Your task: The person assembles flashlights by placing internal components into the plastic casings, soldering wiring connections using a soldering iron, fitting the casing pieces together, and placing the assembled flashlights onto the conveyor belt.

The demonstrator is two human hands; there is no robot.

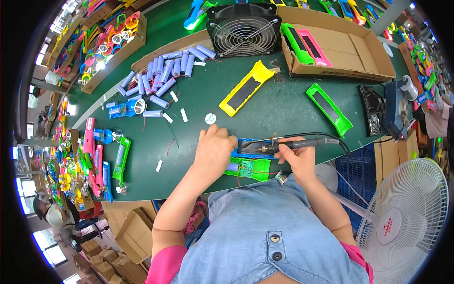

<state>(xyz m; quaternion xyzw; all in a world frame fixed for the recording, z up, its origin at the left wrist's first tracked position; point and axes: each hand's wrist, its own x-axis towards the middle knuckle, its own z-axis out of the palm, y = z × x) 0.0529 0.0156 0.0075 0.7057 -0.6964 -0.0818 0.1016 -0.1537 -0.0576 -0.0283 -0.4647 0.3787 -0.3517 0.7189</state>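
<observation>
My right hand (299,157) is closed round the grey and black handle of a soldering iron (309,143), whose tip points left over a blue plastic housing (257,155). At the left end of that housing, my left hand (215,146) is closed with fingers curled down on it; the fingertips are partly hidden. Just below lies an open green housing (257,169) with a circuit board, a purple battery cell (232,167) and thin red wires. A small silvery lamp piece (281,178) sits at its right end, near the table's front edge.
Yellow (247,88) and green (329,110) housings lie beyond my hands. Purple battery cells (165,71) pile up at far left. A black fan (243,31) and cardboard box (340,71) stand at the back. A soldering station (395,109) stands right; a white fan (402,217) is below.
</observation>
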